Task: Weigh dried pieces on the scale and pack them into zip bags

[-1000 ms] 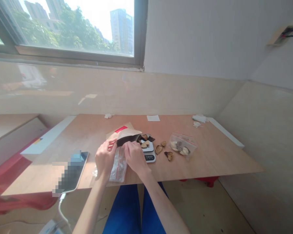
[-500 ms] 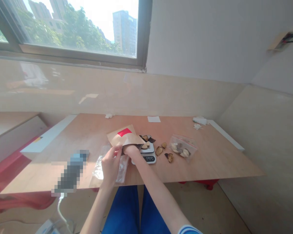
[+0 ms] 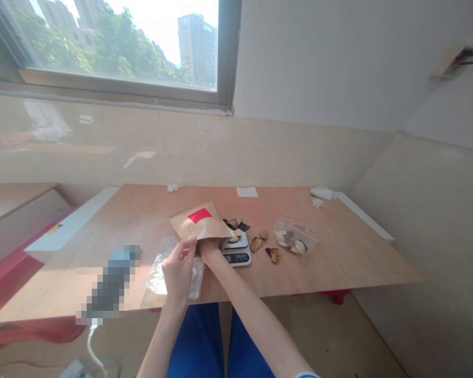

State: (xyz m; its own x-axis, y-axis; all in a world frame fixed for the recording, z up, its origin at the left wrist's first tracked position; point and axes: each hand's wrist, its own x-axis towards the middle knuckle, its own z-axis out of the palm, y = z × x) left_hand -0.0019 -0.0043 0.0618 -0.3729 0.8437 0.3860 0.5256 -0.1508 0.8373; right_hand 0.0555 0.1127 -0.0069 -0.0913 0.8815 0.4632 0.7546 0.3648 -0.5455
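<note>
A brown kraft paper bag [image 3: 181, 219] with a red label [image 3: 199, 215] is held tilted above the table, its mouth toward me. My left hand [image 3: 180, 268] is closed on the edge of that mouth, thumb and fingers pinching the paper. Inside the bag, up to the wrist, is my right hand [image 3: 210, 249]; its fingers are hidden. Just right of the bag, a white kitchen scale [image 3: 243, 261] with a lit display carries dried brown slices [image 3: 236, 237]. A flat clear plastic bag [image 3: 156, 275] lies beneath my left hand.
Several loose dried slices [image 3: 256, 244] lie right of the scale. Beyond them is a zip bag [image 3: 295, 239] holding pale pieces. A blurred-out device [image 3: 110, 283] with a white cable rests at the left. White paper [image 3: 247, 192] lies near the wall.
My right hand has gone slightly deeper into the paper bag, whose mouth now covers more of the wrist. My left hand keeps its pinch. The view has shifted a little.
</note>
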